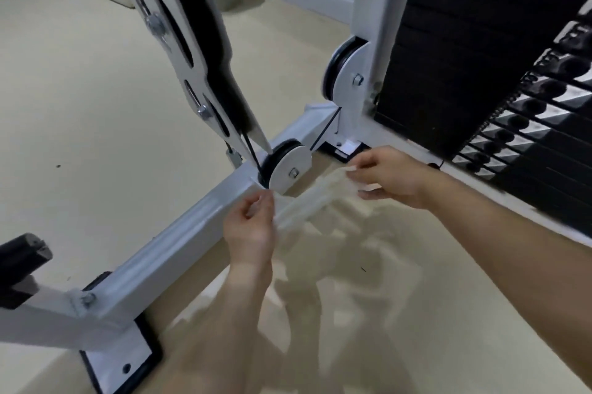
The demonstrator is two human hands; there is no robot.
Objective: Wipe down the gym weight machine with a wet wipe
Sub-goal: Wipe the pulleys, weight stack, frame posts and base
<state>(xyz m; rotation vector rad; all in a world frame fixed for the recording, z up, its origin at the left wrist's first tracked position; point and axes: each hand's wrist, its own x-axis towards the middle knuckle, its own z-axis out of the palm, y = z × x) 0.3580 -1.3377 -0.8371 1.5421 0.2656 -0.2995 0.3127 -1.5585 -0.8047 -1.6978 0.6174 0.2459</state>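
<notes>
A thin white wet wipe [312,198] is stretched in the air between both hands, just above the floor. My left hand [253,227] pinches its lower left end. My right hand [387,174] pinches its upper right end. Both hands hover beside the white weight machine: its low base beam [179,233] runs diagonally under my left hand, and a white pulley wheel [290,166] with a black cable sits just beyond the wipe. The wipe is blurred and partly see-through.
The black weight stack [480,57] stands at the upper right behind a white upright post [371,25]. A white slotted arm [185,50] slants down from the top. A bolted foot plate [121,358] sits at the lower left. Beige floor [80,105] surrounds the frame.
</notes>
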